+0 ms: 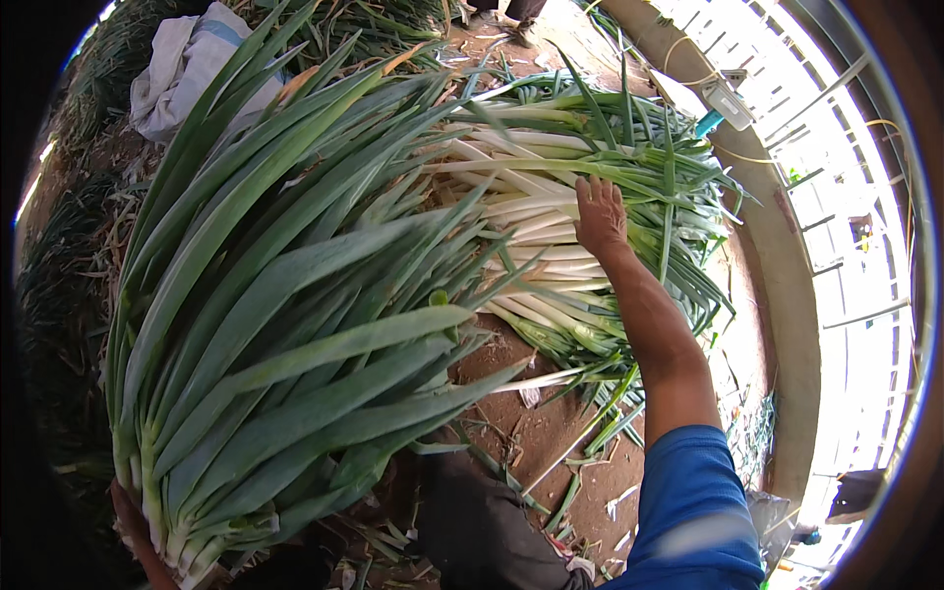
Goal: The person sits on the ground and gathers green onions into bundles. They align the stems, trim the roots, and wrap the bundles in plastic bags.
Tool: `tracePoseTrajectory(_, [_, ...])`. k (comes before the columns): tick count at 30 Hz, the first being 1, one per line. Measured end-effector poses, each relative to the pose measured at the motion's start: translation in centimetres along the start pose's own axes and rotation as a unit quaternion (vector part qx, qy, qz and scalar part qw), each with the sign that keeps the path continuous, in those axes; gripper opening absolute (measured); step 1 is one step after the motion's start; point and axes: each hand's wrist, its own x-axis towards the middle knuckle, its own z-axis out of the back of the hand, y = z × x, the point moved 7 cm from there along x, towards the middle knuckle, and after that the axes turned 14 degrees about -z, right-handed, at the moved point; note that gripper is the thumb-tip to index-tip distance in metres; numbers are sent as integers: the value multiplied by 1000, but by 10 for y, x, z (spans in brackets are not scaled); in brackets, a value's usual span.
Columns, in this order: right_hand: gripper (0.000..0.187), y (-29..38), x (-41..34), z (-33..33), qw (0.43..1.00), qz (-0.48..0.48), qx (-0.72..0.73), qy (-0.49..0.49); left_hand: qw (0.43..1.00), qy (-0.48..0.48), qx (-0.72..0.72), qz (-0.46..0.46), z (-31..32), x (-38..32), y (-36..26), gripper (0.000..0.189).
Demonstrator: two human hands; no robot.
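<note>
A big bunch of leeks [273, 317] fills the left half of the view, its long green leaves fanning up and to the right. At the lower left, my left hand [131, 520] is partly hidden around the pale base of that bunch. My right arm reaches forward over a heap of leeks [535, 221] laid on the ground with white stalks to the left and green tops to the right. My right hand [601, 214] lies palm down at the heap, fingers extended, where the white stalks turn green. Leaf tips of the bunch overlap the heap's left side.
A white woven sack [195, 70] lies at the upper left among more piled greens [369, 22]. Another person's shoe [525, 33] shows at the top. Rightward runs a low concrete curb [789, 280], with a grey box [729, 103] and metal railing beyond. Leaf scraps litter the soil [546, 435].
</note>
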Motion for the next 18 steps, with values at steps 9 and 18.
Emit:
tracePoseTrajectory(9, [115,41,76,-25,988,99,12,118,997,-26,-67,31,-2,-9,-23,60])
tracePoseTrajectory(18, [39,-14,22,-4,988,29,28,146,996,-39,-22,74,4,-19,-5,65])
